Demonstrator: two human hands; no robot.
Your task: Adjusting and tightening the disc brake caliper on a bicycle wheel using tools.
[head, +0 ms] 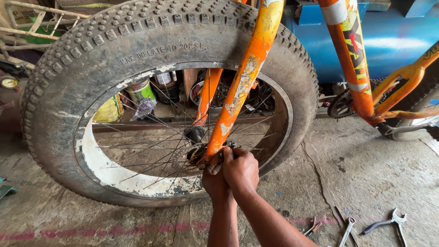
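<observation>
The scene is lit by soft, even daylight; no hard shadows are cast on the grey concrete floor [375,174]. A pale sheen is seen on the blue metal tank [393,41]. Focus is sharp throughout, and slight wide-angle bending is noticed at the edges.

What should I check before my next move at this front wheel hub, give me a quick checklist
1. Both hands on the hub: ok. Right hand and left hand press together at the hub.
2. Fork end seated at the axle: cannot tell, the hands cover it.
3. Tool in the grip: cannot tell, nothing shows.
4. Spare tools in reach: ok. Wrench and pliers lie on the floor to the right.
5. Tyre touching the floor: ok.
</observation>
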